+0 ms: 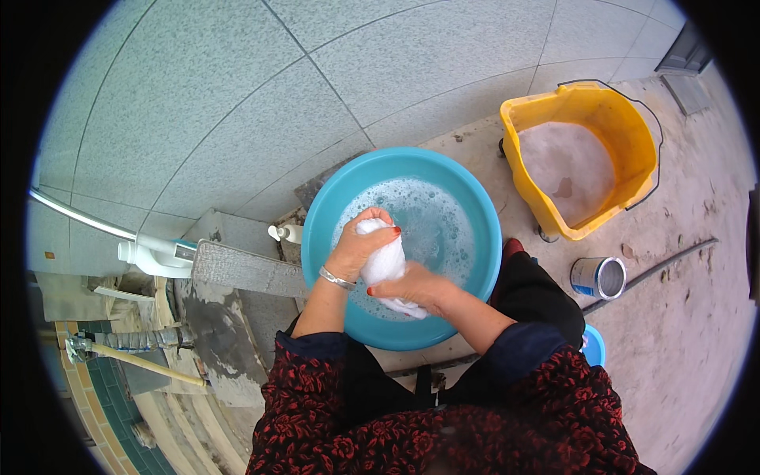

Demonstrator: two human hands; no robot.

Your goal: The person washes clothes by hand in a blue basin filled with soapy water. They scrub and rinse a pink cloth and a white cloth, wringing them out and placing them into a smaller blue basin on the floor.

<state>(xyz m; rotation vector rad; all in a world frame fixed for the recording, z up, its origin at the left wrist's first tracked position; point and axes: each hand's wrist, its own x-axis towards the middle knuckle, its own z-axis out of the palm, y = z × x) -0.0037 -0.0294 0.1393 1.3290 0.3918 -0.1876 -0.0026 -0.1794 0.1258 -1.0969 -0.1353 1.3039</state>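
Note:
A bunched white cloth [385, 260] is held between my two hands above a round teal basin [480, 206]. My left hand [354, 252] grips its upper part, thumb across the front, with a silver bracelet at the wrist. Lower down, my right hand [418, 286] is wrapped round the cloth from the right side. Below them, foamy water [431, 218] covers much of the basin's bottom. Folds hide how the cloth is made, and its kind cannot be told.
A yellow wheeled bucket [518, 170] with cloudy water stands at the right. Nearby are an open tin can [598, 278], a dark hose [661, 273] and a small blue container [594, 346]. To the left are a white pump bottle [290, 233], a white jug [154, 259] and a stone ledge [247, 267].

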